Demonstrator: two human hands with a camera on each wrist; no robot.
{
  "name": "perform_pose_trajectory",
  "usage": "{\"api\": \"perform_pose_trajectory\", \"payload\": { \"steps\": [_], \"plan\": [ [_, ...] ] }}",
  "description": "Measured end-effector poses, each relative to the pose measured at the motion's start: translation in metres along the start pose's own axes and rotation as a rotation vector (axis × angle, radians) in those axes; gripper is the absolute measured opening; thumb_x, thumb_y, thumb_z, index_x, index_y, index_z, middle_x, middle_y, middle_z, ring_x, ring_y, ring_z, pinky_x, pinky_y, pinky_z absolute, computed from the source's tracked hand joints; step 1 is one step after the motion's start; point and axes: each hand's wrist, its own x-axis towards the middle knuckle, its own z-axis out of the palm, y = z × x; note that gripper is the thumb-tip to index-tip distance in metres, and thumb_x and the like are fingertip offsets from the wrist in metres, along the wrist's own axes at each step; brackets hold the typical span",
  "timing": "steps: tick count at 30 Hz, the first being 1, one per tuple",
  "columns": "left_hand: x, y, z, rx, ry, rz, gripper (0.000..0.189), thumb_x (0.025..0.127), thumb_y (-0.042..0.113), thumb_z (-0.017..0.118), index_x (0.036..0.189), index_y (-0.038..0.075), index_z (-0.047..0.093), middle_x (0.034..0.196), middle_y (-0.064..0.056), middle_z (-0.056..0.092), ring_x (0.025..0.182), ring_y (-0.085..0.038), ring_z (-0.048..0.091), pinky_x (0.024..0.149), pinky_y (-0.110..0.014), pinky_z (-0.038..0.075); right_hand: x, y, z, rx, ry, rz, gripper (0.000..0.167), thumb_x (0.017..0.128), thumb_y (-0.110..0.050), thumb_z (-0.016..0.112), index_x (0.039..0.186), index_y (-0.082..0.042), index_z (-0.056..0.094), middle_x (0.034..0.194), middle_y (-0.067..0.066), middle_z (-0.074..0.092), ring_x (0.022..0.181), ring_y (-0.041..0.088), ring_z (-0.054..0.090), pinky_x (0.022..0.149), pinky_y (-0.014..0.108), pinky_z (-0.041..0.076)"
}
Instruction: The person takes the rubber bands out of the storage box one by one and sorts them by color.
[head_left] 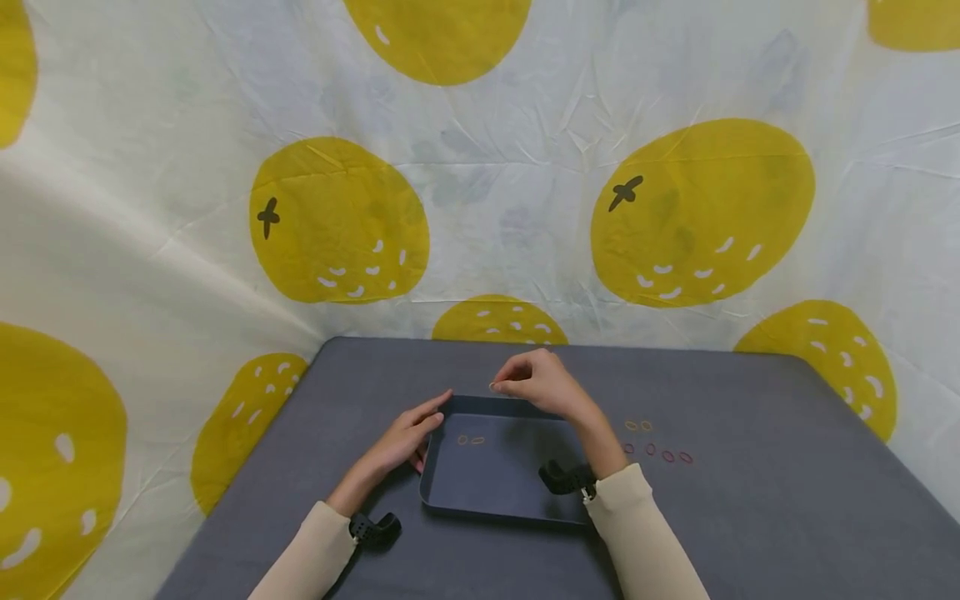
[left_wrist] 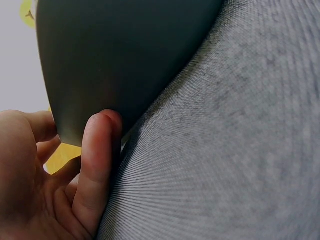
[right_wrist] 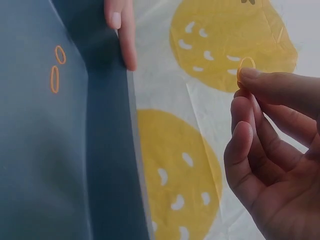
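We hold a small orange rubber band (right_wrist: pixel 246 63) pinched at the fingertips of our right hand (head_left: pixel 543 385), raised over the far edge of a dark grey tray (head_left: pixel 517 492) on a grey cloth-covered table (head_left: pixel 750 517). In the right wrist view the band shows only as a thin loop rising above the fingertip (right_wrist: pixel 250 73); its lower part is hidden behind the finger. In the head view it is a faint speck at the fingertips, hard to make out.

Our left hand (head_left: pixel 405 437) rests with straight fingers against the tray's left rim, holding nothing. The left wrist view shows one finger (left_wrist: pixel 97 160) pressed against the underside of the tray's edge, the rest of the hand cut off by the frame.

Inside the tray two more orange bands (head_left: pixel 470 439) lie side by side near the far left corner, apart from each other. On the table right of the tray lie two orange bands (head_left: pixel 638 426) and, just nearer to us, a row of red bands (head_left: pixel 657 454); at that size we cannot tell whether the row counts four or more, and our right forearm may hide some.

A black strap (head_left: pixel 566 477) sits at the right wrist, over the tray's right part. Behind the table hangs a white sheet with yellow fruit prints (head_left: pixel 701 208)
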Motion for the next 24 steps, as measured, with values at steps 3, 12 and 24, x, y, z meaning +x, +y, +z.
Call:
{"api": "perform_pose_trajectory", "payload": {
  "steps": [3, 12, 24],
  "plan": [
    [-0.001, 0.0, 0.001, -0.004, -0.007, 0.001, 0.054, 0.111, 0.041, 0.047, 0.163, 0.033, 0.033, 0.136, -0.024, 0.06, 0.046, -0.014, 0.061, 0.047, -0.038, 0.059, 0.001, 0.002, 0.003, -0.005, -0.015, -0.001, 0.01, 0.096, -0.018, 0.075, 0.098, -0.011, 0.082, 0.096, 0.007, 0.079, 0.087, 0.03, 0.073, 0.075, 0.03, 0.059],
    [0.002, 0.007, -0.001, 0.0, 0.01, 0.001, 0.054, 0.11, 0.04, 0.048, 0.162, 0.033, 0.036, 0.149, -0.023, 0.053, 0.045, -0.015, 0.06, 0.045, -0.037, 0.058, 0.004, 0.007, 0.008, -0.018, -0.051, 0.048, 0.009, 0.095, -0.017, 0.076, 0.098, -0.012, 0.082, 0.096, 0.004, 0.08, 0.081, 0.015, 0.071, 0.072, 0.03, 0.056],
    [0.0, 0.005, -0.001, 0.004, 0.024, -0.033, 0.053, 0.11, 0.042, 0.049, 0.162, 0.037, 0.036, 0.151, -0.019, 0.052, 0.047, -0.017, 0.061, 0.047, -0.039, 0.059, 0.007, 0.026, 0.022, -0.054, -0.166, 0.095, 0.011, 0.095, -0.014, 0.074, 0.094, -0.007, 0.082, 0.092, 0.005, 0.079, 0.071, 0.013, 0.063, 0.064, 0.029, 0.051]
  ]
}}
